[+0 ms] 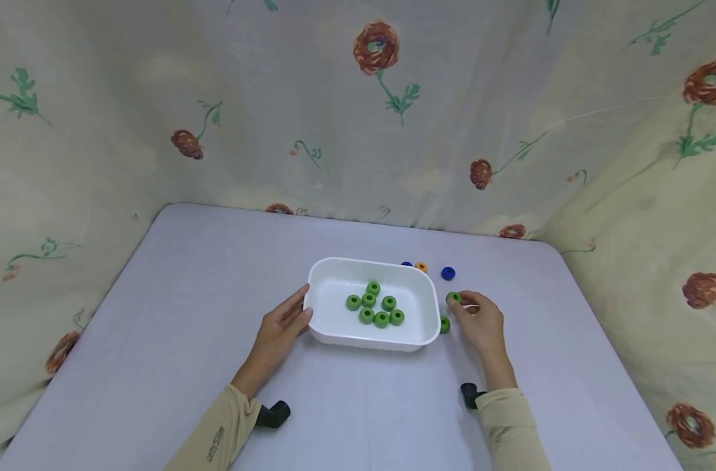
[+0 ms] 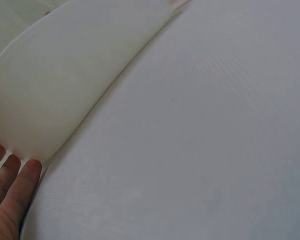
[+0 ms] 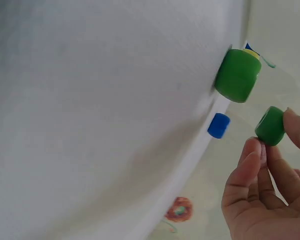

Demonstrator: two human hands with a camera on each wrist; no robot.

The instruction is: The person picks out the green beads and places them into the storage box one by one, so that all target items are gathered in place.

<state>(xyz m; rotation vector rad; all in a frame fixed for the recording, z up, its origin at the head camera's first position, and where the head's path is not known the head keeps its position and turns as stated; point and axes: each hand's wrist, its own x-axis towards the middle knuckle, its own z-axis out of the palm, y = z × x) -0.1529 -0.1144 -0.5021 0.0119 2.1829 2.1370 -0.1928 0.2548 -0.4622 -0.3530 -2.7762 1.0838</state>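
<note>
A white plastic tray (image 1: 366, 338) stands on the table with several green beads (image 1: 381, 319) lying in it. At its left end, my left hand (image 1: 278, 333) rests its fingertips against the outer wall; in the left wrist view the fingers (image 2: 22, 187) look fairly straight. To the right of the tray, my right hand (image 1: 483, 324) pinches a green bead (image 3: 271, 126) between thumb and fingers, above the table. Another green bead (image 1: 445, 324) sits on the table beside the tray's right wall, close to that hand.
Beyond the tray lie a blue bead (image 1: 448, 273), an orange bead (image 1: 421, 267) and a second blue bead (image 1: 407, 264), partly hidden by the rim. A pale cloth covers the table (image 1: 216, 261). Flowered curtains (image 1: 334, 118) hang behind and at both sides.
</note>
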